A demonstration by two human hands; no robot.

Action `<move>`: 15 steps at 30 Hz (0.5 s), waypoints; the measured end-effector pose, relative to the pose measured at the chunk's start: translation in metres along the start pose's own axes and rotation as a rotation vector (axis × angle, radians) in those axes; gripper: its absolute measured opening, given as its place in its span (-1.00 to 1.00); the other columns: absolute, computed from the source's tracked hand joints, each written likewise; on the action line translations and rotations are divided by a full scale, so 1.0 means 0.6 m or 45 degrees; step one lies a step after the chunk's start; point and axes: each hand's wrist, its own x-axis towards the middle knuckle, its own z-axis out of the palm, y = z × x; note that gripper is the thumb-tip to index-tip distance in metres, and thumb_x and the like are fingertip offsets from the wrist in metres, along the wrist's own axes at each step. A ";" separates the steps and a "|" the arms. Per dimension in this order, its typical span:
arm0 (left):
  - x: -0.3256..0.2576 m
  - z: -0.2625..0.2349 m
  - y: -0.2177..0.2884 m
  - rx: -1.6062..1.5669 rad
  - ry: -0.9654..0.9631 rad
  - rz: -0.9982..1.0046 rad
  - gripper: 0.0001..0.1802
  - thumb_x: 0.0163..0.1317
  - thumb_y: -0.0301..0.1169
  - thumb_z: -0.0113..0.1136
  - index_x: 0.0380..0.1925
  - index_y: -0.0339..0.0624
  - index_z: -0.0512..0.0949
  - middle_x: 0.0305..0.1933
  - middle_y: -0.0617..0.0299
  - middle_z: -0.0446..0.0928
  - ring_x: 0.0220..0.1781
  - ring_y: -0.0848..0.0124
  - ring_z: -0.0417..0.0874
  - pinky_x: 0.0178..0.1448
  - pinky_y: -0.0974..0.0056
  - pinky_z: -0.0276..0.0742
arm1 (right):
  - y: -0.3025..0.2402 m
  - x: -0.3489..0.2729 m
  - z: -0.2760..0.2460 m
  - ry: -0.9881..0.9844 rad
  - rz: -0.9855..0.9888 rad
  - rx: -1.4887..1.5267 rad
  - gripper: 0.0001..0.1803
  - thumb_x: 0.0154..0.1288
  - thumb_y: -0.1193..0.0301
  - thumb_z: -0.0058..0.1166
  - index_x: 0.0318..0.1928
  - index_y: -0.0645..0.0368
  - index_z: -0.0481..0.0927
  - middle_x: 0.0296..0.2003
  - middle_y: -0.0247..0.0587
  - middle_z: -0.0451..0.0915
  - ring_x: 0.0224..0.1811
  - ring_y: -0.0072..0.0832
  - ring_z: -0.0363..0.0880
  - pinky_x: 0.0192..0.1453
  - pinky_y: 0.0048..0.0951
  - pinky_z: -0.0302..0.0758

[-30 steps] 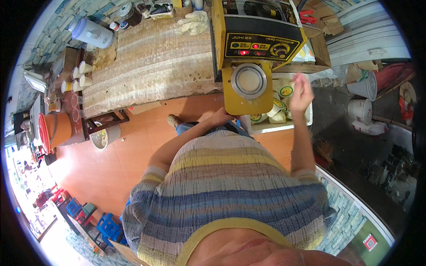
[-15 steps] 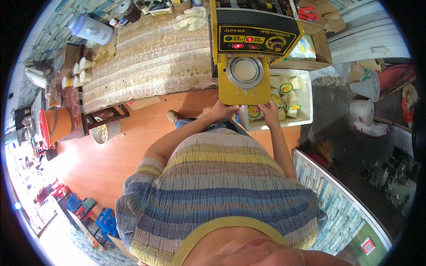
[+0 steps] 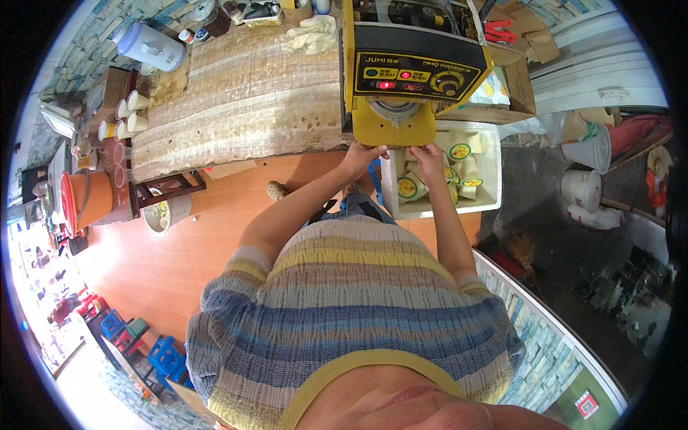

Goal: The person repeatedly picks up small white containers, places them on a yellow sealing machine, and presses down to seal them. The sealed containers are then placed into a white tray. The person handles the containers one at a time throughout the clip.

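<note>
A: From the left, what stood farthest from you?

B: Pale cups [image 3: 137,101], clustered at the left end of the desk [image 3: 236,107], well apart from your arms.

A: Your left hand?

B: Your left hand [image 3: 360,159] touched the front edge of the yellow plate [image 3: 394,135], left of its middle, fingers bent inward. I could not tell whether they gripped underneath. Risk noted: had you pressed harder on this side than the other, the plate could have skewed and jammed.

A: Where was the plate itself?

B: Straight ahead of you, jutting from the foot of the black-and-yellow machine [image 3: 419,75]. Its metal ring [image 3: 394,107] lay partly under the housing, contents unseen. A jolt could have spilled or tilted whatever it held. Red lights [image 3: 387,85] glowed on the panel, so heat near your fingers seemed likely.

A: Your right hand?

B: Your right hand [image 3: 428,163] mirrored the left, fingers bent at the edge, grip likewise unclear. Your forearm crossed the white foam box [image 3: 496,168]; a low elbow could have knocked its lidded cups [image 3: 460,151].
</note>
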 end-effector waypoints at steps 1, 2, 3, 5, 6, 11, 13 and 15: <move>0.003 -0.004 -0.002 -0.001 0.013 -0.004 -0.80 0.20 -0.46 0.21 -0.17 -0.24 0.54 -0.27 0.24 0.58 -0.33 0.43 0.58 -0.21 0.35 0.46 | 0.000 0.003 0.004 -0.026 0.006 0.030 -0.80 0.18 0.67 0.05 -0.16 0.26 0.54 -0.27 -0.23 0.59 -0.27 -0.48 0.56 -0.14 -0.49 0.51; 0.006 -0.008 -0.004 -0.003 0.026 -0.007 -0.80 0.20 -0.46 0.21 -0.18 -0.24 0.54 -0.27 0.24 0.57 -0.33 0.42 0.58 -0.21 0.34 0.46 | -0.001 0.005 0.007 -0.014 0.017 0.052 -0.82 0.19 0.66 0.06 -0.18 0.27 0.55 -0.28 -0.22 0.59 -0.29 -0.48 0.57 -0.15 -0.49 0.52; 0.007 -0.009 -0.008 -0.056 0.016 0.017 -0.81 0.20 -0.47 0.21 -0.18 -0.24 0.54 -0.27 0.24 0.57 -0.33 0.42 0.58 -0.21 0.34 0.47 | -0.002 0.006 0.009 -0.002 0.028 0.073 -0.83 0.19 0.65 0.06 -0.19 0.27 0.55 -0.29 -0.22 0.60 -0.30 -0.48 0.57 -0.16 -0.48 0.52; 0.011 -0.008 -0.013 -0.160 -0.005 0.069 -0.82 0.20 -0.49 0.20 -0.19 -0.25 0.54 -0.28 0.24 0.56 -0.33 0.41 0.58 -0.21 0.33 0.48 | -0.003 0.008 0.013 0.021 0.040 0.083 -0.85 0.19 0.64 0.07 -0.20 0.28 0.56 -0.30 -0.22 0.60 -0.31 -0.47 0.58 -0.17 -0.48 0.53; 0.014 -0.010 -0.013 -0.138 -0.002 0.072 -0.83 0.20 -0.49 0.20 -0.19 -0.25 0.54 -0.29 0.24 0.56 -0.34 0.41 0.58 -0.21 0.33 0.48 | -0.003 0.009 0.014 0.033 0.041 0.070 -0.85 0.20 0.64 0.06 -0.19 0.28 0.56 -0.30 -0.22 0.60 -0.30 -0.47 0.58 -0.17 -0.48 0.53; 0.022 -0.011 -0.005 -0.065 -0.013 0.112 -0.85 0.20 -0.52 0.18 -0.22 -0.27 0.54 -0.31 0.24 0.56 -0.36 0.41 0.58 -0.22 0.30 0.51 | 0.000 0.016 0.018 0.029 0.000 0.106 -0.83 0.21 0.64 0.05 -0.17 0.29 0.55 -0.29 -0.22 0.60 -0.29 -0.48 0.58 -0.17 -0.50 0.53; 0.025 -0.011 -0.003 -0.081 -0.003 0.102 -0.86 0.21 -0.51 0.18 -0.22 -0.28 0.54 -0.32 0.23 0.56 -0.35 0.41 0.59 -0.21 0.30 0.54 | -0.002 0.019 0.020 0.024 -0.018 0.111 -0.82 0.21 0.64 0.05 -0.15 0.30 0.54 -0.29 -0.22 0.60 -0.28 -0.48 0.58 -0.17 -0.51 0.52; 0.029 -0.010 -0.001 -0.086 0.030 0.087 -0.86 0.21 -0.50 0.18 -0.23 -0.29 0.54 -0.33 0.22 0.57 -0.34 0.41 0.59 -0.20 0.29 0.55 | -0.006 0.022 0.026 0.030 -0.016 0.102 -0.84 0.22 0.63 0.05 -0.16 0.27 0.54 -0.29 -0.22 0.60 -0.28 -0.46 0.58 -0.17 -0.48 0.53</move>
